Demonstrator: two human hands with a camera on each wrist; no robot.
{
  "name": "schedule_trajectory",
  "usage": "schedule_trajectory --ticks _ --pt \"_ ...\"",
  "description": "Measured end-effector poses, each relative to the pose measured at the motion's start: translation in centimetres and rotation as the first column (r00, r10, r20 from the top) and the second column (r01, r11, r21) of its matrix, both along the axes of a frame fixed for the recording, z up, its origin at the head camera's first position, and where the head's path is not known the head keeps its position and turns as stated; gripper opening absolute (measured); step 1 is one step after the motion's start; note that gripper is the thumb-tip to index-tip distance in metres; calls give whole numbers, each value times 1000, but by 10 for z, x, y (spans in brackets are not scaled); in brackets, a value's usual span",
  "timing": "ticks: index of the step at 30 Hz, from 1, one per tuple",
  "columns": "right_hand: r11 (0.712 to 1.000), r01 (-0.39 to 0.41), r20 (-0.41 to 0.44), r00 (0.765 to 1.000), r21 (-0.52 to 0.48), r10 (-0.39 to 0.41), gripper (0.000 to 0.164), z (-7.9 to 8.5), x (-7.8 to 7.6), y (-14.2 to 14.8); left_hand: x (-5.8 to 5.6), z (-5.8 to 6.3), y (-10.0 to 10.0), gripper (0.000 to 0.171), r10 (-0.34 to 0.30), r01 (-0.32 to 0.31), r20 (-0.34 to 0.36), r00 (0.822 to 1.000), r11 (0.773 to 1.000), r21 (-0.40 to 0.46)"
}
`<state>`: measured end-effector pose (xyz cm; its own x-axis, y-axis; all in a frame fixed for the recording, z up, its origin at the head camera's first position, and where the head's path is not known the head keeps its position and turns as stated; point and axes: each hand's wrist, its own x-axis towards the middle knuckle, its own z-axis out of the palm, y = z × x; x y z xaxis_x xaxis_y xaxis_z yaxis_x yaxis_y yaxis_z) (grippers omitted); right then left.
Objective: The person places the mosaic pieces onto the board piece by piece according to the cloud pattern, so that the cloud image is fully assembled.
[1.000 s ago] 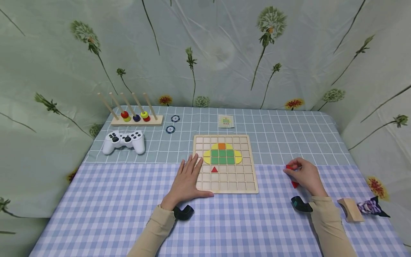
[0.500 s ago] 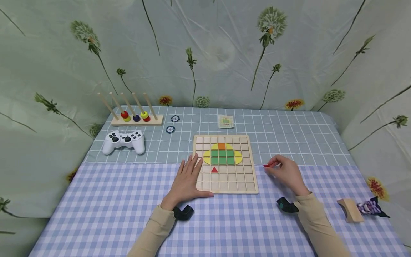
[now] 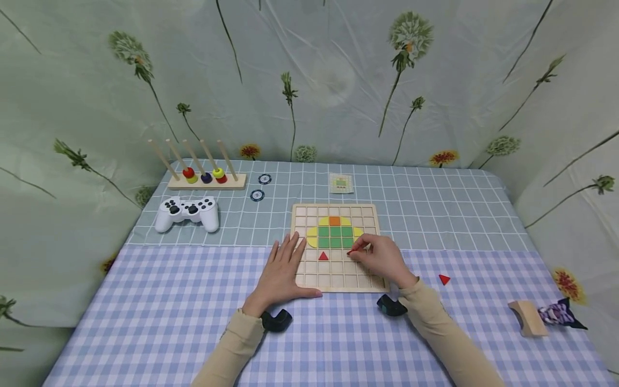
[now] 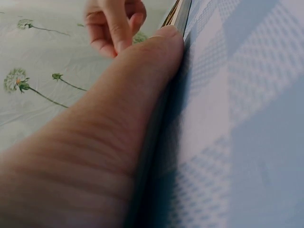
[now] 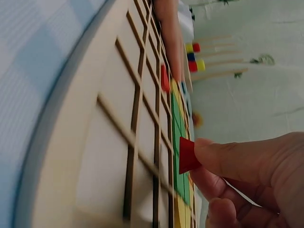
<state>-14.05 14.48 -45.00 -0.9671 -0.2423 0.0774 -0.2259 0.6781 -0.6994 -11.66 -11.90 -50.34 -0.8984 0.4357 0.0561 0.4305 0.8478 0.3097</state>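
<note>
A wooden grid board (image 3: 337, 281) lies mid-table, with green squares (image 3: 335, 236), an orange square (image 3: 334, 221), yellow curved pieces (image 3: 311, 237) and one red triangle (image 3: 323, 257) set in its cells. My left hand (image 3: 279, 274) rests spread on the board's left edge, its thumb along the front edge. Between thumb and fingertips, my right hand (image 3: 382, 258) pinches a red triangle piece (image 5: 188, 155) just above the board, below the green squares. Another red triangle (image 3: 444, 279) lies on the checked cloth to the right.
A pattern card (image 3: 340, 183) lies behind the board. At the back left are a peg stand (image 3: 207, 183) with coloured beads, a white game controller (image 3: 187, 213) and two round chips (image 3: 257, 195). A wooden block (image 3: 529, 318) and a small purple packet (image 3: 561, 312) sit far right.
My right hand has lifted a red triangle from the right side and carried it left to over the board. The left hand has stayed in place.
</note>
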Motion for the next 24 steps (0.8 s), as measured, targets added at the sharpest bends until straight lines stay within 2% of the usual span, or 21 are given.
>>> schedule_trajectory --ticks 10,16,24 --pt "993 -107 -35 993 56 109 7 -8 -5 -27 0 -1 0 124 -9 9 -12 1000 1000 11" --pt "991 -75 -58 995 109 81 4 -10 -6 -34 0 -1 -1 124 -4 4 -15 1000 1000 4" --pt "980 -40 -131 989 196 66 8 -10 -3 -37 -1 -1 -1 123 -3 3 -21 1000 1000 -1"
